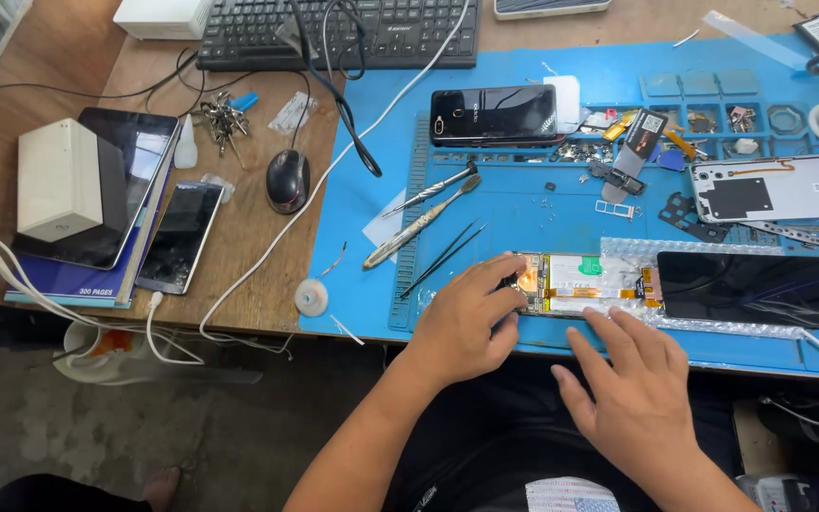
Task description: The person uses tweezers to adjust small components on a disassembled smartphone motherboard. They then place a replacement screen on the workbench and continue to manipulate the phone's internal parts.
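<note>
A: Right hand nearest me, fingers spread, tips by opened phone.
B: Left hand?
A: Grip pinching its 9 o'clock end, on blue mat; I judge disassembly, steady bracing needed.

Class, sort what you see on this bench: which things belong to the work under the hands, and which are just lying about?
In hand:
left hand
right hand
opened phone
detached black screen
blue work mat

Lying about:
keyboard
mouse
bunch of keys
white box
</note>
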